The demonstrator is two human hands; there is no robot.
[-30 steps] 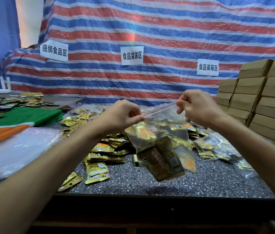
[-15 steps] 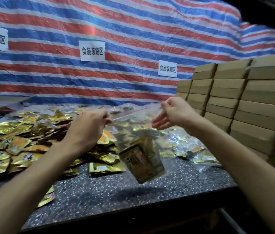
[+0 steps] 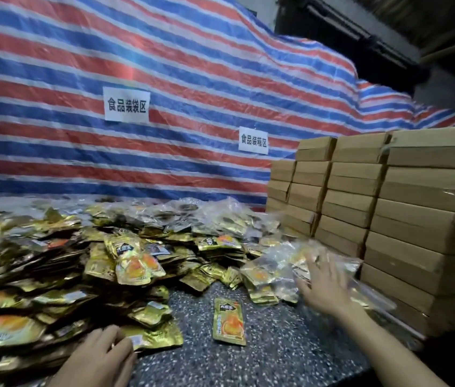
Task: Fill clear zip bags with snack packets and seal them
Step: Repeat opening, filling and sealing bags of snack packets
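a striped tarpaulin (image 3: 165, 65) fills the back, with paper signs (image 3: 126, 104) stuck on it; cardboard boxes (image 3: 416, 219) stand stacked at the right; the speckled table (image 3: 290, 356) runs below; a heap of gold snack packets (image 3: 39, 275) covers its left half; filled clear zip bags (image 3: 220, 216) lie piled behind the heap and across toward the boxes; one lone packet (image 3: 229, 321) lies apart on bare table, between the two hands.

what could go wrong, as i judge it: the clear bag (image 3: 276, 263) by the right hand lies at the foot of the boxes, and if its zip is not closed along the whole length, packets could work out as it settles among the others; the seal is too blurred to check; the heap on the left slopes loosely down to the front, so a careless grab could slide packets off the table.

the right hand (image 3: 324, 280) reaches forward, its forearm coming in from the lower right, fingers spread and blurred over the clear plastic; whether it touches the bag i cannot tell; the left hand (image 3: 100, 356) lies low at the heap's near edge, back upward, fingers loosely straight on a gold packet (image 3: 159, 335), with no pinch showing.
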